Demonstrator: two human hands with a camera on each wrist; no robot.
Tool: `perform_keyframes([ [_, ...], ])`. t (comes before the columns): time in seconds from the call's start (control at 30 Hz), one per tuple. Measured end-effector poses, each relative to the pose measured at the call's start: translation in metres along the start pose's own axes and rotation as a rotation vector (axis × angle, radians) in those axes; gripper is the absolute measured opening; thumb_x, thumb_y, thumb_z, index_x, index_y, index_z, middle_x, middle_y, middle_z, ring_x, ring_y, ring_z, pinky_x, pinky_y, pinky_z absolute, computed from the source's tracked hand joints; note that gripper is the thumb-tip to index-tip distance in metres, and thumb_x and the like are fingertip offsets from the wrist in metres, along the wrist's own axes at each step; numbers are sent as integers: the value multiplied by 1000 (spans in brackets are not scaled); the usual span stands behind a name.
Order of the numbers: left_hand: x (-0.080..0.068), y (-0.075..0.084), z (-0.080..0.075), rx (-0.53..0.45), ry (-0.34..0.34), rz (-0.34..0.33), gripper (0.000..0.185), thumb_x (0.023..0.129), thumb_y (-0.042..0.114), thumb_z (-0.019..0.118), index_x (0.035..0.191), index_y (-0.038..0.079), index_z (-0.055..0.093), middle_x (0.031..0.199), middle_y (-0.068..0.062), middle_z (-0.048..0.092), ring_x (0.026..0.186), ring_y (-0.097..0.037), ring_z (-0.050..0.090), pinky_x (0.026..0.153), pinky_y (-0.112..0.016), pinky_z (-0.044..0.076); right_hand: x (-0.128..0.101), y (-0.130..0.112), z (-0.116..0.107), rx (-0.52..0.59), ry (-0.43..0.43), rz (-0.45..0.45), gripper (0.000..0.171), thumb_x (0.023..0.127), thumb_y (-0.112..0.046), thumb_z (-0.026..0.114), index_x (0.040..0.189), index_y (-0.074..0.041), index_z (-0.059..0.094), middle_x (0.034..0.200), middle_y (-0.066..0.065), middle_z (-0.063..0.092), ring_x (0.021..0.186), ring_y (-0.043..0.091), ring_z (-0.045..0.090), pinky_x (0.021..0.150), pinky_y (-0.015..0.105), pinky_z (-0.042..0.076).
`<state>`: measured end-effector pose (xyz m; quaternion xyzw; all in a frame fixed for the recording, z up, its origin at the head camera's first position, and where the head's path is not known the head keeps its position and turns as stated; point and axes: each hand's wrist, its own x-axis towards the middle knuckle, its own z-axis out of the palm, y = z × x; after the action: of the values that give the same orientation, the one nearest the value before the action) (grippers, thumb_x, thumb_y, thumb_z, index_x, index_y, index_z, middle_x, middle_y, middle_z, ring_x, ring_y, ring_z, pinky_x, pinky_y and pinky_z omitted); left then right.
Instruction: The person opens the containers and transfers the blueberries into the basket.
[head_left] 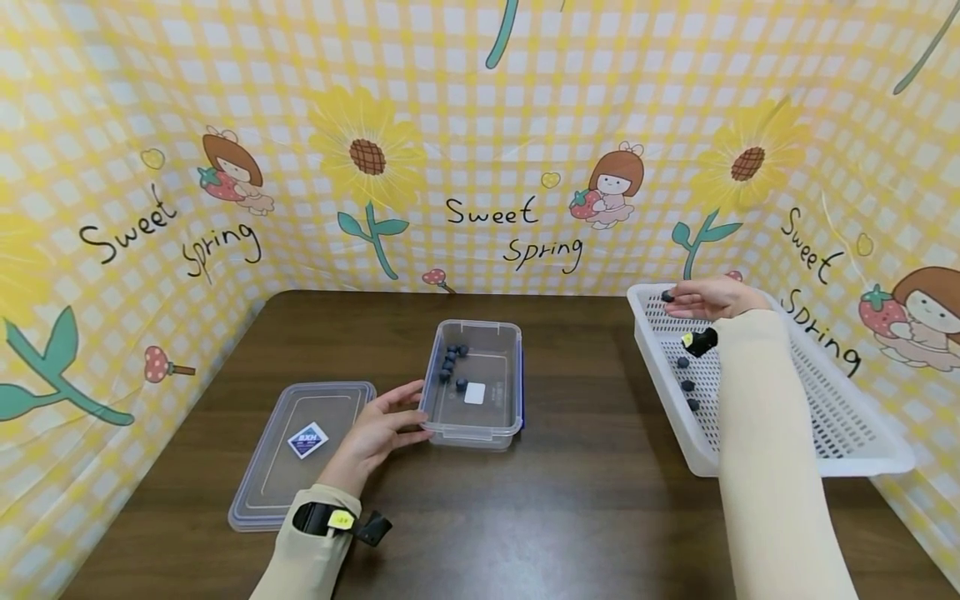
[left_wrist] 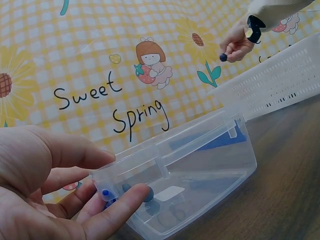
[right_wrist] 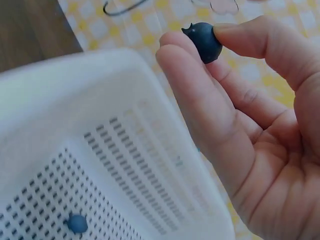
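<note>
I count one blueberry (head_left: 667, 296) pinched in my right fingers (right_wrist: 250, 45) and three more blueberries (head_left: 687, 385) lying in the one white basket (head_left: 862, 433). The one clear box (head_left: 480, 433) holds about seven berries (head_left: 452, 360), bunched too closely for a sure count. One lid (head_left: 258, 483) lies on the worktop (head_left: 585, 517).

"Sweet Spring" on backdrop (head_left: 517, 225), "BXH" label on lid (head_left: 308, 439)

staged tabletop booth: brown table (head_left: 570, 517), yellow gingham "sweet spring" backdrop (head_left: 480, 125)
</note>
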<state>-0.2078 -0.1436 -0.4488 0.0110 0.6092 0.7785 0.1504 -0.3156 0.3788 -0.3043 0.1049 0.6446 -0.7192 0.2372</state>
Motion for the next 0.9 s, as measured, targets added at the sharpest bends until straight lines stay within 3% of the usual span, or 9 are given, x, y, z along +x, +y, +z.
perform_keyframes([
  [0.37, 0, 0, -1, 3, 7, -3, 62, 90, -16, 55, 149, -7, 36, 129, -21, 44, 83, -19, 65, 80, -42, 60, -8, 26, -24, -23, 16, 40, 28, 102, -1, 46, 85, -5, 68, 88, 12, 67, 81, 20, 71, 86, 29, 57],
  [0.57, -1, 1, -2, 9, 3, 0, 62, 91, -14, 57, 149, -6, 37, 128, -20, 46, 86, -20, 66, 81, -43, 60, -2, 42, -33, -78, 47, 141, 23, 102, -2, 47, 89, -3, 65, 86, 13, 68, 79, 18, 71, 84, 26, 57],
  [0.73, -1, 2, -2, 6, 4, -3, 62, 90, -14, 57, 149, -7, 37, 125, -18, 48, 85, -19, 66, 81, -43, 60, -1, 52, -37, -137, 40, 197, 16, 104, -4, 44, 111, 4, 56, 89, 13, 71, 82, 17, 72, 86, 26, 56],
  [0.9, -1, 1, -2, 7, -5, -3, 61, 91, -13, 57, 149, -6, 37, 128, -21, 47, 85, -20, 66, 81, -43, 59, -3, 56, -37, -179, 67, 162, 40, 104, -7, 48, 137, 10, 33, 91, 14, 71, 84, 17, 72, 87, 27, 56],
])
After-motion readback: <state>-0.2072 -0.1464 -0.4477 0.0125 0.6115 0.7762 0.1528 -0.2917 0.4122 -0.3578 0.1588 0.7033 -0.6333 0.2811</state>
